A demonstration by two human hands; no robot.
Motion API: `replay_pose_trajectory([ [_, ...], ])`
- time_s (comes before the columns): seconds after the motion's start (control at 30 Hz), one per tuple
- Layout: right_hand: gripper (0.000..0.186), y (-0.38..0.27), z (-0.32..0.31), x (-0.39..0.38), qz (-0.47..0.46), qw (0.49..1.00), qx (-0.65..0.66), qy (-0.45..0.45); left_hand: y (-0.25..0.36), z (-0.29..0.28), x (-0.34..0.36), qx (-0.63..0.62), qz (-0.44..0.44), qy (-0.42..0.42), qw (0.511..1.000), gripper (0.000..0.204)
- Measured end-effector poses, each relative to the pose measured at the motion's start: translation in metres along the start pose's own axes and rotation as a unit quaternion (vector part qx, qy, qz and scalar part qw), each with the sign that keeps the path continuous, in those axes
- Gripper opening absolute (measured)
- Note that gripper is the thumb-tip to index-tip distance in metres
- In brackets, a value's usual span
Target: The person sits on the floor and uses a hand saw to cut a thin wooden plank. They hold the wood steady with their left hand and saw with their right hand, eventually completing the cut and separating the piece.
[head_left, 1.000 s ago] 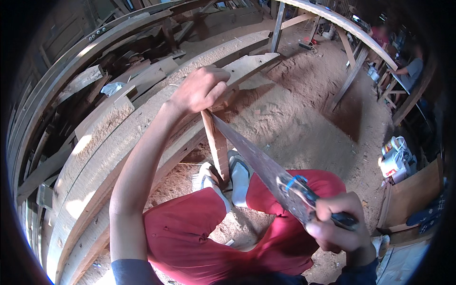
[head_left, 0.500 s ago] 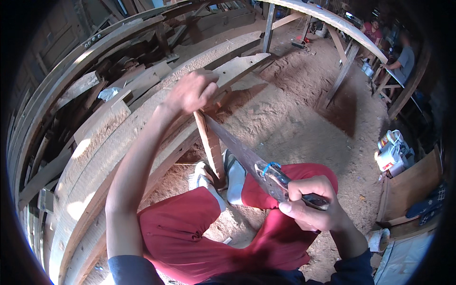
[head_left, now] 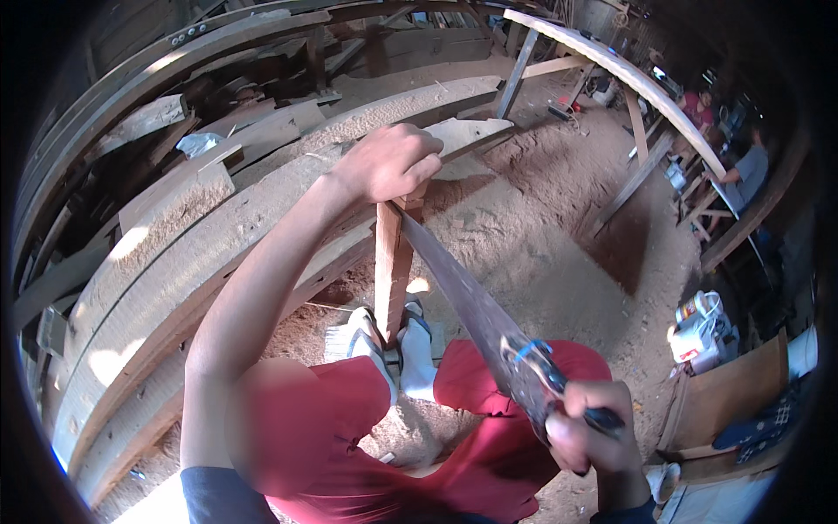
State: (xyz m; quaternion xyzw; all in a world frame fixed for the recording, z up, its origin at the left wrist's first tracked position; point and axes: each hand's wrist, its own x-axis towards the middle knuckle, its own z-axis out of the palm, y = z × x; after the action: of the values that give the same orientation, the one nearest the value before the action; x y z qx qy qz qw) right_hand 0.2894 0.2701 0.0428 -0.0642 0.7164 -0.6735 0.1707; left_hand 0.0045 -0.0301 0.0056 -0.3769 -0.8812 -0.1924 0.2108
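My left hand [head_left: 393, 166] is closed over the top of an upright wooden piece [head_left: 390, 271], its knuckles facing up and its fingertips hidden. The wooden piece stands with its lower end between my feet. My right hand [head_left: 594, 428], slightly blurred, is wrapped round the dark handle of a handsaw [head_left: 467, 306]. A blue band circles the saw near the handle. The blade slants up and away to the left, and its far end meets the wooden piece just below my left hand. Whether the teeth are inside a cut I cannot tell.
Long curved beams [head_left: 201, 262] lie at my left, with sawdust and offcuts beyond. A long plank on legs [head_left: 628, 79] stands at the far right, near people sitting. White containers [head_left: 703, 332] and a brown board [head_left: 729, 393] are at the right. Sawdust covers the ground [head_left: 541, 236].
My right hand has drawn the saw back toward me, down and to the right. My left hand stays on the wooden piece, which now looks more upright. The whole view has shifted slightly.
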Motion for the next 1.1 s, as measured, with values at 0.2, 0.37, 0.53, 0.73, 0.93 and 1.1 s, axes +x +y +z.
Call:
replay_pose_trajectory([
  [0.2, 0.033, -0.014, -0.003, -0.016, 0.008, 0.998, 0.054, 0.035, -0.009, 0.012, 0.005, 0.007, -0.033, -0.089, 0.995, 0.038],
  [0.37, 0.033, -0.018, 0.017, -0.014, 0.002, 0.996, 0.008, 0.094, 0.013, 0.007, 0.001, 0.036, -0.010, -0.072, 0.997, 0.037],
  [0.53, 0.036, -0.013, -0.001, -0.015, -0.017, 0.999, 0.016, 0.026, 0.011, -0.003, -0.002, -0.004, -0.021, -0.044, 0.999, 0.036],
  [0.73, 0.034, 0.002, -0.013, -0.026, 0.027, 0.999, 0.037, -0.009, 0.022, -0.001, -0.006, -0.014, 0.040, -0.034, 0.999, 0.036],
  [0.93, 0.022, -0.001, -0.031, -0.068, -0.154, 0.987, 0.047, 0.018, 0.013, -0.009, 0.000, 0.026, -0.025, -0.039, 0.999, 0.033],
  [1.1, 0.038, 0.006, -0.016, -0.083, -0.183, 0.967, -0.174, -0.033, 0.013, -0.009, 0.002, 0.002, -0.029, -0.041, 0.999, 0.027],
])
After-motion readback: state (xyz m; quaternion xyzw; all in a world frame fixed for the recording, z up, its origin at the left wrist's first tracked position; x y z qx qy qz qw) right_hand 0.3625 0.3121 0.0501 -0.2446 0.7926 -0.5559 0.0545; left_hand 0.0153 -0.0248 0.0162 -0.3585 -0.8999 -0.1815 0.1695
